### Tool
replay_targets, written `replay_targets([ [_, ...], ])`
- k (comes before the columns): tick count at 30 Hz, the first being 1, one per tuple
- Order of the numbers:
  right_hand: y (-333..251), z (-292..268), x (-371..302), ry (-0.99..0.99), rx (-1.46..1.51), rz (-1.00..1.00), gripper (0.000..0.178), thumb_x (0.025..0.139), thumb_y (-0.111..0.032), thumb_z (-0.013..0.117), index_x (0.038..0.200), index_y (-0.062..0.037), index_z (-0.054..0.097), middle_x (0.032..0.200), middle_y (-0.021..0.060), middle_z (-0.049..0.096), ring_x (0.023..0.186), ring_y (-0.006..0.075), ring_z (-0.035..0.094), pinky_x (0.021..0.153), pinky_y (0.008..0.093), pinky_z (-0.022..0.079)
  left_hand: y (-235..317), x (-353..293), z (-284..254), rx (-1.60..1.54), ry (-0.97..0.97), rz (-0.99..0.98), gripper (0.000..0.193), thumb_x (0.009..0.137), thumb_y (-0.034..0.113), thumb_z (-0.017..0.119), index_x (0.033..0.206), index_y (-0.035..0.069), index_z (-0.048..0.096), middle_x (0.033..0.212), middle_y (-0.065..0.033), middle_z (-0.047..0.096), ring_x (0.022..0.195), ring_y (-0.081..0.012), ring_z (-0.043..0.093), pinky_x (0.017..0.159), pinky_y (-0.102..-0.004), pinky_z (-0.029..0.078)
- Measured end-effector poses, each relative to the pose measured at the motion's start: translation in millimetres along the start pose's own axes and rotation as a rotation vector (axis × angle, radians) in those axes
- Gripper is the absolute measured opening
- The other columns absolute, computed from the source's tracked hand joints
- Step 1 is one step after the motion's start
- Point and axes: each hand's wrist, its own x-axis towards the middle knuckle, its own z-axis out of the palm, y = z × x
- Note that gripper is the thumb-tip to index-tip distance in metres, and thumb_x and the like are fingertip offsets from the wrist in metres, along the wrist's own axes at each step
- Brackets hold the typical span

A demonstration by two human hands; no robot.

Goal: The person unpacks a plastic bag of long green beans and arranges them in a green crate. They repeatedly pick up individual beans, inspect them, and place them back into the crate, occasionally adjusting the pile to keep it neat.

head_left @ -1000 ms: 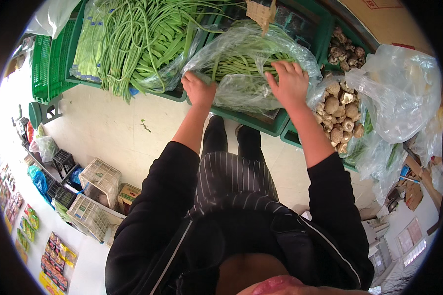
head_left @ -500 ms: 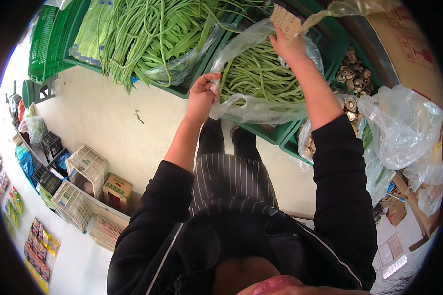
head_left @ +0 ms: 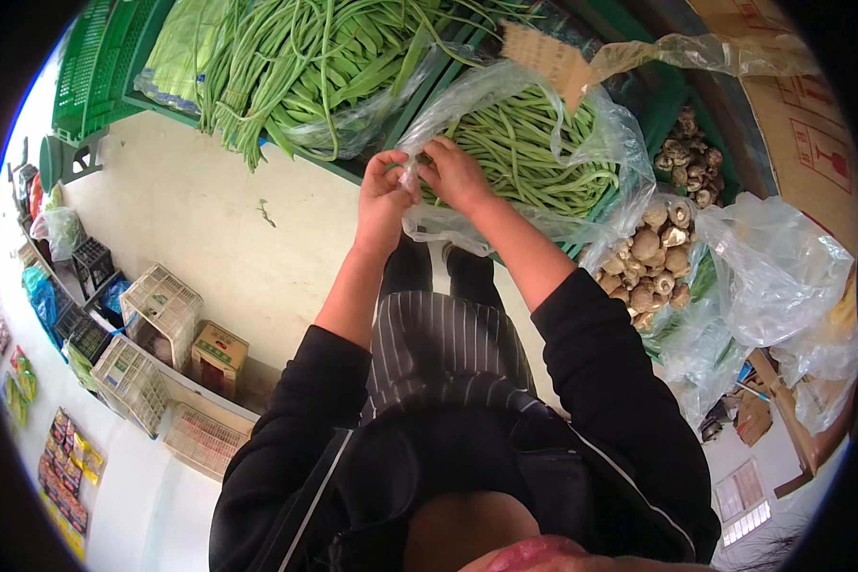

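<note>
A: Far left, floor level?
B: Stacked white plastic lattice crates (head_left: 160,307), empty, beside a small printed cardboard box (head_left: 218,353); parked against the wall, apparently out of the walkway.

A: Upper left?
B: Green plastic slatted crate (head_left: 95,57) tipped on edge. Next to it, a heap of long loose green beans (head_left: 305,67) spilling over a display tray's front lip, laid on clear film.

A: Centre item?
B: Clear thin plastic bag (head_left: 505,105) lining a green tray, filled with shorter green beans (head_left: 529,153). Left hand (head_left: 383,195) and right hand (head_left: 456,173) meet at the bag's near edge, fingertips of both pinched on a bunched fold of the film, likely so it can be gathered or opened without touching the produce.

A: Above that?
B: Brown cardboard tag (head_left: 546,59), writing not recorded.

A: Right side?
B: Pale brown mushrooms (head_left: 653,257) in another clear bag; further crumpled clear bags (head_left: 782,272) beside it.
</note>
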Motion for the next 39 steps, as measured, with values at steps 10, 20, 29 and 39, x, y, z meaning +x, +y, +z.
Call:
replay_targets([
  [10, 15, -121, -87, 0.697, 0.958, 0.516, 0.027, 0.103, -0.032, 0.046, 0.112, -0.0067, 0.053, 0.101, 0.0080, 0.064, 0.088, 0.0135, 0.058, 0.080, 0.0291, 0.051, -7, 13, -10, -0.267, 0.119, -0.052, 0.050, 0.065, -0.019, 0.038, 0.108, 0.002, 0.049, 0.078, -0.0053, 0.055, 0.065, -0.0164, 0.048, 0.063, -0.0256, 0.038],
  [20, -33, -156, -39, 0.420, 0.297, 0.182, 0.025, 0.103, -0.030, 0.047, 0.108, -0.0062, 0.053, 0.080, 0.0012, 0.050, 0.072, 0.0107, 0.046, 0.068, 0.0276, 0.044, -1, 16, 6, -0.010, 0.094, -0.004, 0.039, 0.082, -0.003, 0.056, 0.118, 0.002, 0.045, 0.080, 0.0006, 0.051, 0.069, -0.0093, 0.046, 0.065, -0.0218, 0.036],
  [29, -68, -228, -60, 0.732, 0.779, 0.055, 0.024, 0.102, -0.027, 0.049, 0.107, -0.0048, 0.057, 0.075, 0.0005, 0.050, 0.063, 0.0109, 0.042, 0.058, 0.0257, 0.037, -8, 8, -2, 0.927, 0.197, 0.342, 0.046, 0.082, 0.005, 0.068, 0.124, 0.008, 0.049, 0.107, -0.0102, 0.052, 0.095, -0.0196, 0.051, 0.080, -0.0287, 0.043],
  [39, -6, -83, -16, -0.022, -0.531, 0.279, 0.033, 0.083, -0.020, 0.068, 0.112, -0.0055, 0.063, 0.103, 0.0144, 0.059, 0.099, 0.0337, 0.058, 0.080, 0.0419, 0.052, -8, 16, 24, 1.442, -0.064, 0.564, 0.066, 0.070, 0.015, 0.079, 0.129, 0.005, 0.052, 0.126, -0.0204, 0.045, 0.114, -0.0372, 0.047, 0.094, -0.0415, 0.043],
])
